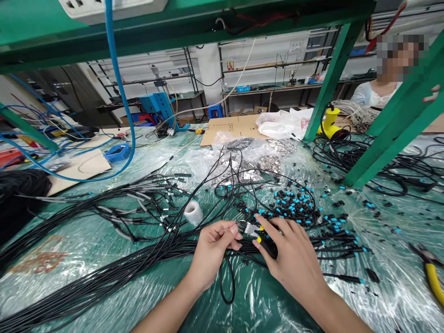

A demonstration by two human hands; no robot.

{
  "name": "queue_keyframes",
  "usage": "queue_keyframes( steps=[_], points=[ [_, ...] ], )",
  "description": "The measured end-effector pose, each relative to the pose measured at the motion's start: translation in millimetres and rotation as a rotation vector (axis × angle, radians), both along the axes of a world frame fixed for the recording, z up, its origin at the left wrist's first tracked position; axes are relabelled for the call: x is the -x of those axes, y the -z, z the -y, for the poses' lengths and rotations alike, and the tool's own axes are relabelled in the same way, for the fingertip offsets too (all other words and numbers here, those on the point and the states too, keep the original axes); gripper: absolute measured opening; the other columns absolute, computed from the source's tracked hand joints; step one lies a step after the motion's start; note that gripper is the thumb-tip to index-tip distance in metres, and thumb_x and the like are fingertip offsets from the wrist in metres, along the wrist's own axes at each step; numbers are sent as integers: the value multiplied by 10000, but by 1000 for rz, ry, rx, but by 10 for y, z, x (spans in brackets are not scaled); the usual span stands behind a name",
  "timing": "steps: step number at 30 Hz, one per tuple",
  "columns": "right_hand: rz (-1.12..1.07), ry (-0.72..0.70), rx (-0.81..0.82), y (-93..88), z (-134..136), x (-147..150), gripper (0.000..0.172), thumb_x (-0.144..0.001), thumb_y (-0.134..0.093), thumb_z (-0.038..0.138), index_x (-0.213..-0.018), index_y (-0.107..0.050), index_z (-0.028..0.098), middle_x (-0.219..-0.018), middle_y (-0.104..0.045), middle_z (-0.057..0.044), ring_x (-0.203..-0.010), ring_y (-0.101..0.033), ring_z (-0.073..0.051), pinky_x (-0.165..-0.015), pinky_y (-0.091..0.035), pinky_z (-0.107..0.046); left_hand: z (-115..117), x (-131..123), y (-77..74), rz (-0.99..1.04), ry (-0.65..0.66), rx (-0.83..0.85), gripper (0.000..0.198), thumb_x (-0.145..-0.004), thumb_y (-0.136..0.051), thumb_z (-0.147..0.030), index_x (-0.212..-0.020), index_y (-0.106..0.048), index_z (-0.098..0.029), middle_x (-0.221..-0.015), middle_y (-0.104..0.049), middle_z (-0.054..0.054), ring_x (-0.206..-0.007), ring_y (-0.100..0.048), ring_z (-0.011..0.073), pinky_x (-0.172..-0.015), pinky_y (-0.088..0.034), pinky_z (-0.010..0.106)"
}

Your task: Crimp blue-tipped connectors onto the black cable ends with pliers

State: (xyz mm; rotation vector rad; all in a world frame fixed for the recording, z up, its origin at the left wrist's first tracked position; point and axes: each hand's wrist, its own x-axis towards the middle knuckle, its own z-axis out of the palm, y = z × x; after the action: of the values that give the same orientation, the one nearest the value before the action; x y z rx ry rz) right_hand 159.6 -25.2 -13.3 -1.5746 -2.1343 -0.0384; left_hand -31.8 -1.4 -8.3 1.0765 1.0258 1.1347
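My left hand (218,245) pinches the end of a black cable just left of the plier jaws; a loop of cable (227,286) hangs below it. In my right hand (291,249) is a pair of small pliers (252,228) with yellow and black handles, their jaws pointing left toward the pinched cable end. Long black cables (138,273) run in a bundle under both hands. Beyond my right hand lies a pile of small black parts with blue ends (294,203). A white roll (193,212) stands behind my left hand.
Silvery metal parts (256,162) lie on plastic near a cardboard sheet (225,128). Yellow-handled cutters (432,275) rest at the right edge. A green frame post (329,83) and blue hose (120,92) cross the view. A person (374,92) is at the back right.
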Motion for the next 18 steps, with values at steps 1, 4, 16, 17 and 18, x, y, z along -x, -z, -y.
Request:
queue_keyframes(
  steps=[1,4,16,17,18],
  points=[
    [4,2,7,4,0,4,518,-902,-566,352,-1403,-440,311,-1061,-575,-69,-945,-508,-263,-856,-428,-443,4,1,4,9,7,3,176,-840,-685,-319,-846,-709,-144,-715,-682,19,-572,-560,97,-628,-490,242],
    [17,17,21,11,-3,8,537,-902,-565,352,-1418,-423,307,-1048,-572,-73,-937,-505,-266,-850,-429,-446,15,-1,6,38,15,-2,175,-838,-687,-304,-905,-720,-146,-735,-689,28,-594,-566,104,-651,-504,256],
    [4,7,59,59,-18,28,548,-927,-524,379,-1448,-381,290,-1046,-580,-77,-922,-532,-268,-828,-461,-444,56,-30,-96,133,45,26,192,-841,-680,-294,-922,-713,-122,-703,-652,21,-560,-510,95,-687,-557,323],
    [3,10,66,67,-18,31,537,-930,-518,373,-1445,-386,291,-1037,-585,-75,-915,-541,-269,-820,-469,-442,55,-30,-97,138,44,24,190,-841,-681,-290,-926,-712,-122,-703,-652,20,-561,-510,94,-688,-558,323],
    [-2,11,74,74,-18,33,528,-934,-511,366,-1443,-388,292,-1032,-591,-73,-912,-551,-269,-812,-476,-438,52,-29,-97,145,42,22,190,-839,-684,-286,-930,-712,-123,-701,-651,18,-560,-510,93,-689,-559,323]
  ],
)
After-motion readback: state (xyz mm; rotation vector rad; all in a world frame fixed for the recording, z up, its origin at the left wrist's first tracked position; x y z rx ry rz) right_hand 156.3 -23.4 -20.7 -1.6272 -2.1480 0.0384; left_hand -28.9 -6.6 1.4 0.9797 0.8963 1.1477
